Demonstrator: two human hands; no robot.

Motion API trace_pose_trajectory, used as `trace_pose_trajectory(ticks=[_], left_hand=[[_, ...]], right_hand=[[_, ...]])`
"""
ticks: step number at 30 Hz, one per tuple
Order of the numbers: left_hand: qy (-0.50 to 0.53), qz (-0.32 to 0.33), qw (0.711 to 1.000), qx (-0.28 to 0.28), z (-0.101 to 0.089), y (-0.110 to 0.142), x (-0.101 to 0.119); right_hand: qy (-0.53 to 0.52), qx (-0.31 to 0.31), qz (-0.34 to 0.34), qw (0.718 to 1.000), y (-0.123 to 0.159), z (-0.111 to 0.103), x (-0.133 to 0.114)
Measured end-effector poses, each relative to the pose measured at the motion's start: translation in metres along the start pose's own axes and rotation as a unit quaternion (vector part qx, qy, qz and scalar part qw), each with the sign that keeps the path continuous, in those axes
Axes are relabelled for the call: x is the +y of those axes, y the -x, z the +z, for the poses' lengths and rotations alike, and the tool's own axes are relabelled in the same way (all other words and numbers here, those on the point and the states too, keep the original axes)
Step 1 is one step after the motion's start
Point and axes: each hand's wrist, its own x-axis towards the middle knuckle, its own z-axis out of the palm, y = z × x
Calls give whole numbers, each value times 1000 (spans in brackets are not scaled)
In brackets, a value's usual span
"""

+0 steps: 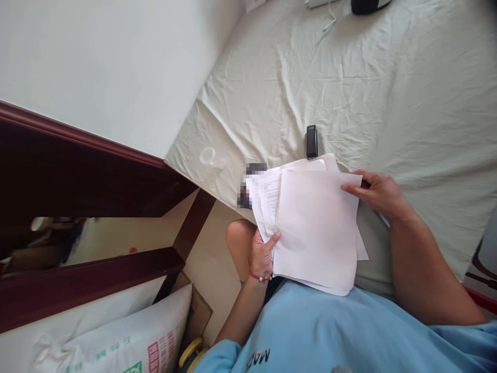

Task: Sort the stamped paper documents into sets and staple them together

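Note:
A loose stack of white paper sheets (pixel 316 228) rests over my lap and the bed's edge, fanned out toward the left. Printed lines show on some lower sheets; the top sheet looks blank. My left hand (pixel 264 252) grips the stack at its lower left, thumb on top and fingers hidden beneath. At the upper right corner, my right hand (pixel 376 191) pinches the top sheet between thumb and fingers. Just beyond the papers lies a black stapler (pixel 311 141), touched by neither hand.
A pale wrinkled sheet (pixel 341 88) covers the bed. A translucent ring-shaped thing (pixel 207 155) lies near its left edge. A white cable (pixel 330 23) and a black object (pixel 368 5) are at the far end. Dark red wood furniture (pixel 77 134) and a white sack (pixel 132 331) stand at left.

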Motion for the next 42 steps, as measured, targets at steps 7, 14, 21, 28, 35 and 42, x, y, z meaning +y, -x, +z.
trace_pose_trajectory(ticks=[7,14,21,28,35,42], left_hand=[[-11,-10,1000,-19,0,1,3],[-57,-18,998,-37,-1,0,9],[-88,-81,990,-70,1,0,12],[-96,-64,990,-77,6,-1,18],[-133,-82,982,-106,-1,-4,17],[-126,-70,980,-135,-2,-3,18]], right_hand=[[-42,42,-68,996,3,3,-4],[-121,108,27,986,4,-5,-1],[-247,-1,139,959,4,-18,-4],[-312,19,126,941,6,-16,-3],[-353,58,142,923,5,-17,-11],[-365,81,144,916,7,-15,-16]])
